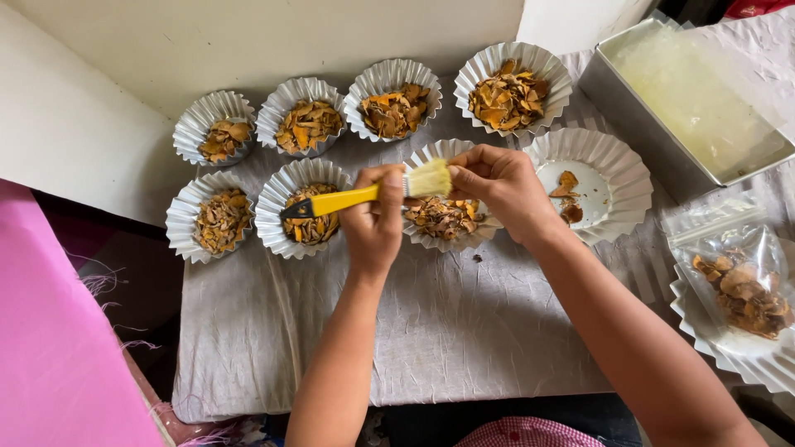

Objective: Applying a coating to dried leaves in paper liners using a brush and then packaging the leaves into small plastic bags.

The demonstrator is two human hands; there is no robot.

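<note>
My left hand (374,217) grips a yellow-handled brush (335,201) held level, its pale bristles (429,178) pointing right. My right hand (499,189) pinches the bristle tips with its fingers. Both hands hover over a pleated foil cup (434,154) filled with dried orange-brown chips. To the right stands a nearly bare foil cup (617,165) with a few chips in it. Several other filled foil cups, such as one at the far back (542,64) and one at the front left (184,217), stand in two rows on a grey cloth-covered board (447,331).
A metal tray (604,79) with a pale translucent mass stands at the back right. A clear zip bag (737,277) of dried chips lies on stacked foil cups at the right edge. A pink sheet (58,348) lies at the left. A cream wall (248,41) backs the board.
</note>
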